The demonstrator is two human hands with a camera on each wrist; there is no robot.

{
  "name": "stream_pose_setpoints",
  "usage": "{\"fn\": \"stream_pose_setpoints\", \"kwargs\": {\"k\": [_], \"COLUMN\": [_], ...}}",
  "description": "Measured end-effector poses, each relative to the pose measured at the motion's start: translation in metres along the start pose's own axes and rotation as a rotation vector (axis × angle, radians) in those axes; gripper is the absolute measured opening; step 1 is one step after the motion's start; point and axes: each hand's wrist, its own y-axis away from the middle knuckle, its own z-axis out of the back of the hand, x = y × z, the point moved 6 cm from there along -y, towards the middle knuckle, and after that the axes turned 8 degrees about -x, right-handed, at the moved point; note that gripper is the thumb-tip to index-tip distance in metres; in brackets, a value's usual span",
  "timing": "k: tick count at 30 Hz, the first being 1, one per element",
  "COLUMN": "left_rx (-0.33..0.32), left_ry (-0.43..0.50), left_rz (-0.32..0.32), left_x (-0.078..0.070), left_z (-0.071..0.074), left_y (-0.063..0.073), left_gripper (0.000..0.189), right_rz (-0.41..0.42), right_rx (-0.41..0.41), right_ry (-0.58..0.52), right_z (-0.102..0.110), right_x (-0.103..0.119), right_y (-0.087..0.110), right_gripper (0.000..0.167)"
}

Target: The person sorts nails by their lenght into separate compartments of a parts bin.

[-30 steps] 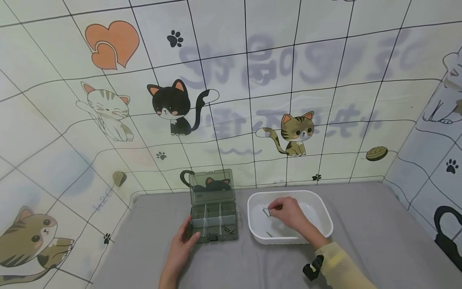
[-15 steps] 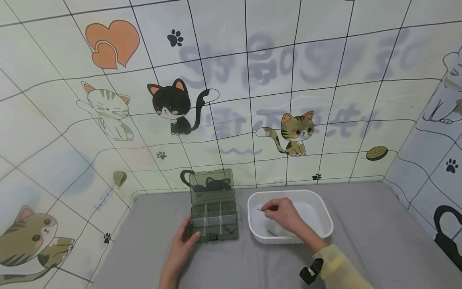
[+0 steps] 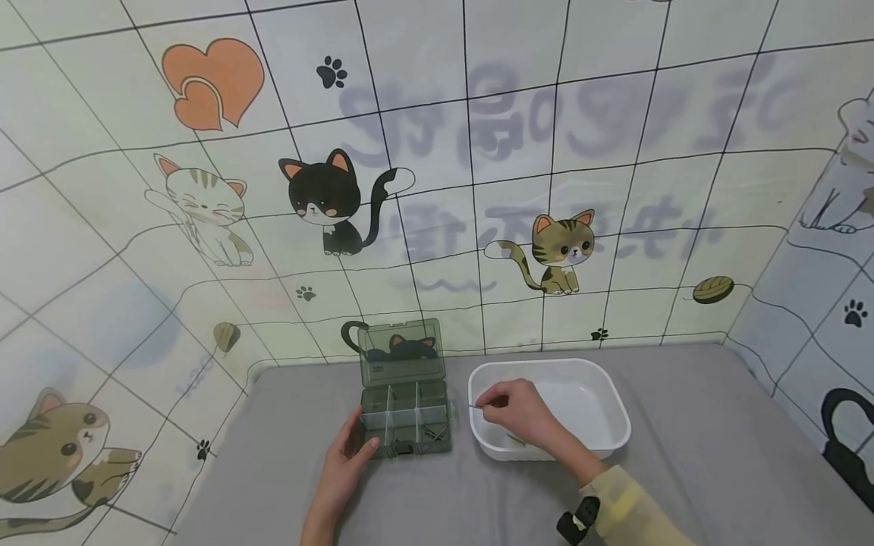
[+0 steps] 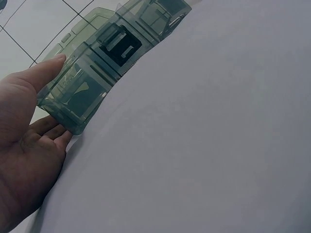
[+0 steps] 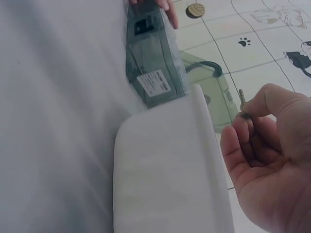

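My left hand point(image 3: 339, 462) grips the near left corner of a green see-through compartment box point(image 3: 403, 416), its thumb on the front in the left wrist view. The box lid point(image 3: 401, 353) stands raised at the back. Several screws point(image 3: 433, 434) lie in the front right compartment. My right hand point(image 3: 519, 413) pinches a threaded screw point(image 5: 242, 99) between thumb and fingertips, over the left rim of a white tray point(image 3: 597, 406). Another small metal piece point(image 3: 517, 438) lies on the tray floor, partly hidden by this hand.
A grey cloth point(image 3: 287, 432) covers the table under box and tray, which stand side by side with a narrow gap. Behind rises a wall sheet point(image 3: 444, 205) printed with cats and grid lines. A black wrist camera point(image 3: 579, 522) sits at the right sleeve.
My right hand lifts the screw from the tray and carries it left to the tray's left rim. The left hand and the box stay where they were.
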Motion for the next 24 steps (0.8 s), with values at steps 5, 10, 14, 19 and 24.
{"fn": "stream_pose_setpoints", "kwargs": {"k": [5, 10, 14, 19, 24], "left_rx": [0.004, 0.004, 0.004, -0.004, -0.005], "left_ry": [0.008, 0.012, 0.005, 0.006, -0.001], "left_rz": [-0.004, -0.013, -0.011, -0.012, -0.009], "left_x": [0.000, 0.001, 0.003, 0.003, 0.002], "left_z": [0.000, 0.000, 0.000, 0.000, 0.000], "left_y": [0.000, -0.001, -0.001, -0.001, -0.001], "left_gripper": [0.073, 0.073, 0.074, 0.073, 0.073], "right_rz": [0.022, 0.040, 0.051, 0.073, 0.077], "right_rx": [-0.009, -0.008, 0.010, 0.029, 0.035], "right_ry": [0.007, -0.002, -0.019, -0.028, -0.043], "right_z": [-0.007, -0.013, -0.019, -0.024, -0.028], "right_x": [0.006, 0.011, 0.014, 0.017, 0.020], "right_y": [0.001, 0.001, 0.002, 0.002, 0.001], "right_gripper": [0.018, 0.020, 0.020, 0.020, 0.021]}}
